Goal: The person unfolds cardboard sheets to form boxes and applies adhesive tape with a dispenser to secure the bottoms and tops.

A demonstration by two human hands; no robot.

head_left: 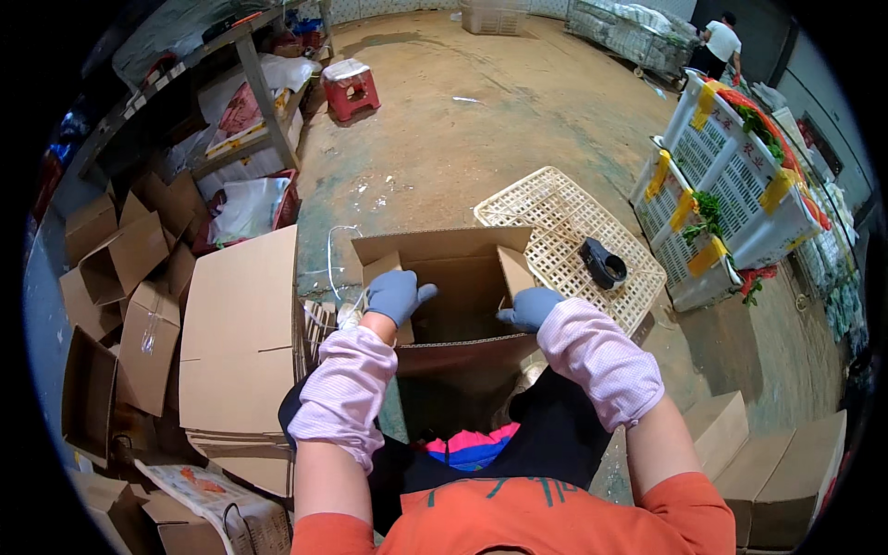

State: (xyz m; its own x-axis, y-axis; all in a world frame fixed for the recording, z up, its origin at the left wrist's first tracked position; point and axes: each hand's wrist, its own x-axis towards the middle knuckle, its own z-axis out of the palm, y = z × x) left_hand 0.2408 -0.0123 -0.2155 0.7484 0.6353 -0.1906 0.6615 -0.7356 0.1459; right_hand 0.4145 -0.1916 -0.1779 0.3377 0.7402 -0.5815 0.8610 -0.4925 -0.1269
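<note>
An open cardboard box [462, 242] stands upright in front of my knees, its far flap raised and its shorter side flaps upright. My left hand [396, 296], in a grey-blue glove, grips the box's left side with the thumb pointing inward. At the right side, my right hand [530, 310], gloved alike, has its fingers closed on the edge near the right side flap. Shadow covers much of the box's inside. Pale checked sleeve covers are on both forearms. A tall stack of flattened cardboard boxes [239, 314] lies just left of my left arm.
A cream plastic grate [555, 208] with a black tape dispenser [603, 264] lies ahead on the right. White crates [721, 157] with greens stand beyond it. Opened boxes [139, 250] pile up at far left; more cartons [777, 462] sit at lower right. A red stool [351, 90] stands ahead.
</note>
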